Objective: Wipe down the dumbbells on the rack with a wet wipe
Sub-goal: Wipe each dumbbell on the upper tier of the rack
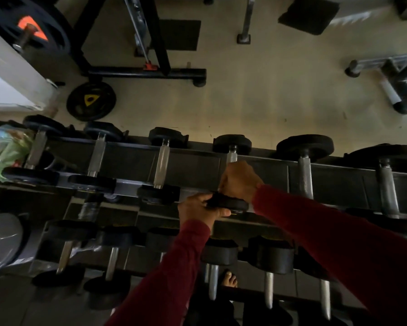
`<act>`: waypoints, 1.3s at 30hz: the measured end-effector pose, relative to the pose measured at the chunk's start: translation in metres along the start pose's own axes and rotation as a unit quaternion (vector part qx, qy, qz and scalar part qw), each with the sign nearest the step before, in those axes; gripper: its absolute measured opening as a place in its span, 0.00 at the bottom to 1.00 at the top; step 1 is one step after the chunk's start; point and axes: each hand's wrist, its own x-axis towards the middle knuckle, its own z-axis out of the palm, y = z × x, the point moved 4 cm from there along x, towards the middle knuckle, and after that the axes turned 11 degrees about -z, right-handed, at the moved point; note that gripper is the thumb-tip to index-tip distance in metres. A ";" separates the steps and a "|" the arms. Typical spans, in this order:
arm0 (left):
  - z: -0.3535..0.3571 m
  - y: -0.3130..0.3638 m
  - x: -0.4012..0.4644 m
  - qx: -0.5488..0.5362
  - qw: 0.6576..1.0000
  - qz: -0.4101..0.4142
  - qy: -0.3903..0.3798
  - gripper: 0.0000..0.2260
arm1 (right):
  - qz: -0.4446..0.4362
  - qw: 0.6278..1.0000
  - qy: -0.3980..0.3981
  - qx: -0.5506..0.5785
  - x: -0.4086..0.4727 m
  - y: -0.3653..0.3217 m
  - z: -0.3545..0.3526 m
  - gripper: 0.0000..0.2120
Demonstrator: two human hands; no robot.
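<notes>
A dark two-tier rack (193, 165) holds several black dumbbells with silver knurled handles. My hands work on one dumbbell (232, 143) in the middle of the upper tier. My right hand (239, 181) grips its handle, covering most of it. My left hand (199, 210) holds the near black head (233, 204) of that dumbbell from the left, thumb along its underside. No wet wipe shows plainly; it may be hidden under a hand. Both sleeves are dark red.
A green and white packet (9, 149) lies at the rack's left end. Weight plates (90, 101) and black machine frames (146, 72) stand on the pale floor beyond. Lower-tier dumbbells (270, 255) sit near my bare foot (229, 280).
</notes>
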 end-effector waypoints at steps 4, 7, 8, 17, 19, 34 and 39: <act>-0.001 0.001 -0.002 0.006 1.000 0.012 0.008 0.31 | 0.004 1.000 -0.015 0.025 -0.015 0.029 -0.011 0.05; -0.004 -0.002 0.000 -0.011 1.000 0.002 0.008 0.31 | 0.006 0.998 0.004 0.056 -0.021 0.029 -0.009 0.05; -0.004 -0.003 0.001 -0.016 1.000 -0.001 0.005 0.32 | 0.006 0.998 0.011 0.061 -0.022 0.026 -0.008 0.06; -0.005 0.000 0.001 -0.004 1.000 0.002 0.002 0.33 | 0.001 0.985 0.055 0.161 -0.020 -0.001 -0.006 0.06; -0.006 0.000 0.001 -0.006 1.000 0.004 -0.007 0.32 | 0.009 0.983 0.054 0.174 -0.018 -0.004 -0.005 0.06; -0.009 0.000 0.004 -0.003 0.999 0.001 -0.036 0.33 | 0.108 0.991 -0.024 0.073 -0.043 0.017 -0.016 0.12; -0.012 0.002 0.005 0.004 0.999 0.000 -0.044 0.32 | 0.118 0.982 -0.078 0.123 -0.041 0.021 -0.022 0.10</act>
